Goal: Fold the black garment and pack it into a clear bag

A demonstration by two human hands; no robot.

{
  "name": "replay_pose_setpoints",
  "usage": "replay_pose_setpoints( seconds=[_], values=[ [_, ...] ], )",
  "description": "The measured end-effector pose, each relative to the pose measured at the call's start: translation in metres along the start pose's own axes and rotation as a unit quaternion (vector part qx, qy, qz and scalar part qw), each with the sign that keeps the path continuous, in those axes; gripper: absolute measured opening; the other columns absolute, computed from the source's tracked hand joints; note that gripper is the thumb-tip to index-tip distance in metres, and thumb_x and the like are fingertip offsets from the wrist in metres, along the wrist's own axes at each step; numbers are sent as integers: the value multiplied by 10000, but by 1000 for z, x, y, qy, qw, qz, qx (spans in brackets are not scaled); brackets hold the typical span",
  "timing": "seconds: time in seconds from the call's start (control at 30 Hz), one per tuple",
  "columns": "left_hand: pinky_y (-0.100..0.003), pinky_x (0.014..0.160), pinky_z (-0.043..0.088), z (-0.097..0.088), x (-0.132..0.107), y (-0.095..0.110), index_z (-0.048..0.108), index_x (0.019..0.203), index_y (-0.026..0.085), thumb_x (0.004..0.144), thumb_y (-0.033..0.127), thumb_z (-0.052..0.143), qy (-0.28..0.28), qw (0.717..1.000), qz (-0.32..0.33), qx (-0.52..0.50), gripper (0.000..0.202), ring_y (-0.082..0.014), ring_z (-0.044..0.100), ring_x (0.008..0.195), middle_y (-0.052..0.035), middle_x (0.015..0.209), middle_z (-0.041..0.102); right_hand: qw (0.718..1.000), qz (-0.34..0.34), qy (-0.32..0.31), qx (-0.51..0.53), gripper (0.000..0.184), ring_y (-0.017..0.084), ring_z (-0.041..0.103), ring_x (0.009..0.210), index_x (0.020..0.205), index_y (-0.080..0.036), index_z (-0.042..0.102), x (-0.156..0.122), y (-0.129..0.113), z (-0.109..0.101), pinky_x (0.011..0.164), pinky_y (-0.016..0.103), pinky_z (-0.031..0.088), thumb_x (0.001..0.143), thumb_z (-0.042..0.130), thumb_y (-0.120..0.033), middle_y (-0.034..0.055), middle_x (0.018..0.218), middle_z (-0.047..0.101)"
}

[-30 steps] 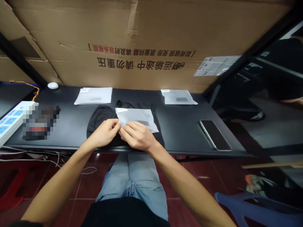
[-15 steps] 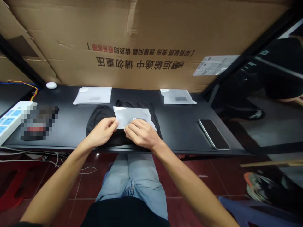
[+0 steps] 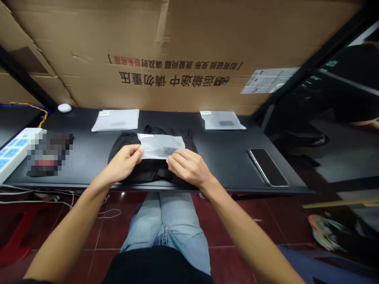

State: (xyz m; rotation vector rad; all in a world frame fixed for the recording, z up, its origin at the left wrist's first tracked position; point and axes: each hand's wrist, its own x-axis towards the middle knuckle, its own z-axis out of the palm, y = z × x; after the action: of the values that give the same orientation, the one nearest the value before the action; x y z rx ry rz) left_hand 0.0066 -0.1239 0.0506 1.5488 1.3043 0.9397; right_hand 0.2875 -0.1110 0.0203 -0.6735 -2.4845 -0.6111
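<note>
**Fig.: Both hands gripping a frosted pouch over a dark garment, front-centre of bench**

Edges & free room: The bench [image 3: 225, 157] is black. Its near edge runs just below both wrists, and the person's knees show under it. At the rear, a cardboard box [image 3: 177, 51] stands as a wall along the whole back edge. To the R, bare bench lies between the garment and a phone [image 3: 268, 166], which lies flat near the front-R corner. To the L, bare bench separates the garment from a pixelated patch [image 3: 49, 154], with a power strip [image 3: 12, 152] beyond it at the L edge. Two spare pouches lie flat near the box, well apart: L pouch [image 3: 116, 119] and R pouch [image 3: 222, 120]. A small white round item [image 3: 64, 107] sits at the rear-L corner.

Hands: The left hand [image 3: 122, 163] pinches the pouch's L end betw. thumb and fingers. The right hand [image 3: 189, 167] is closed on its lower-R edge, fingers curled over the top.

Held item: The frosted pouch [image 3: 160, 145] is translucent grey-white, rectangular and looks flat. It has a white label at the upper-L corner and a grey printed patch near the R fingers. It is held long side across, over the black garment [image 3: 152, 171]. The garment lies spread on the bench at front-centre, showing on all sides of the pouch. Cannot tell whether the pouch touches the garment.
</note>
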Motion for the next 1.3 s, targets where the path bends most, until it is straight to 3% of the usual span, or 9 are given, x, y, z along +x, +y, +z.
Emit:
replay_pose_setpoints(
  seconds=[0.1, 0.33, 0.53, 0.67, 0.77, 0.87, 1.03, 1.17, 1.3],
  values=[
    [-271, 577, 370, -3, 2, 0, 487, 717, 223, 984, 555, 675, -20, 998, -5, -67, 465, -135, 367, 630, 21, 692, 411, 1000, 9, 19, -20, 213, 221, 655, 887, 947, -209, 744, -8, 6, -7, 858, 360, 570, 1098, 596, -179, 44, 855, 719],
    [-289, 579, 299, -15, 4, 6, 399, 675, 225, 970, 438, 703, 36, 984, 2, -172, 474, -116, 294, 608, 46, 665, 297, 998, 49, 23, -24, 198, 218, 650, 872, 940, -199, 727, -25, 22, -18, 878, 373, 549, 1086, 599, -157, 50, 840, 714],
    [-297, 618, 373, -12, 0, 19, 488, 699, 212, 998, 396, 717, 47, 974, 30, -219, 419, -123, 351, 620, 42, 662, 334, 997, 75, 26, -18, 158, 224, 667, 869, 963, -203, 714, -33, 26, -19, 877, 376, 556, 1077, 609, -171, 55, 860, 735],
    [-340, 714, 449, -1, -3, 23, 594, 744, 211, 1069, 425, 638, 20, 976, 102, -190, 392, -173, 507, 690, 3, 666, 477, 985, 162, 20, 62, 99, 277, 719, 935, 1028, -213, 711, -31, 21, -16, 933, 446, 595, 1047, 618, -185, 92, 946, 762],
    [-360, 767, 473, 13, -3, 28, 645, 782, 214, 1098, 457, 600, 1, 978, 144, -154, 401, -199, 583, 737, -20, 705, 582, 952, 240, 18, 188, 484, 361, 694, 1310, 1469, -199, 606, -19, 15, -12, 1148, 543, 571, 1006, 723, -282, 172, 1404, 727],
    [-365, 769, 498, 29, -4, 37, 654, 809, 214, 1105, 503, 579, -28, 977, 159, -142, 420, -206, 604, 728, -24, 710, 614, 920, 241, 5, 309, 962, 370, 470, 1609, 1760, -250, 266, 1, 6, -7, 1315, 562, 458, 966, 802, -346, 157, 1774, 422],
    [-366, 816, 538, 41, -3, 52, 646, 841, 209, 1114, 513, 560, -49, 974, 198, -103, 417, -214, 651, 797, -46, 796, 688, 893, 225, 19, 389, 936, 293, 510, 1595, 1787, -327, 240, 25, 7, -4, 1320, 513, 464, 950, 568, -67, 48, 1802, 406],
    [-454, 1060, 553, 33, 2, 41, 685, 994, 220, 1132, 506, 503, -37, 975, 213, 52, 365, -240, 728, 996, -64, 1036, 786, 925, 220, 45, 306, 958, 292, 557, 1558, 1733, -364, 396, 15, 59, -19, 1329, 528, 459, 858, 546, -4, -15, 1737, 512],
    [-635, 1383, 221, 23, 7, 7, 640, 1427, 255, 1118, 467, 522, -27, 923, 211, 319, 392, -308, 569, 1503, -99, 1550, 674, 953, 276, 39, 121, 948, 304, 519, 1587, 1683, -326, 485, -25, 160, -28, 1354, 571, 407, 803, 537, 22, 12, 1704, 554]
  ],
)
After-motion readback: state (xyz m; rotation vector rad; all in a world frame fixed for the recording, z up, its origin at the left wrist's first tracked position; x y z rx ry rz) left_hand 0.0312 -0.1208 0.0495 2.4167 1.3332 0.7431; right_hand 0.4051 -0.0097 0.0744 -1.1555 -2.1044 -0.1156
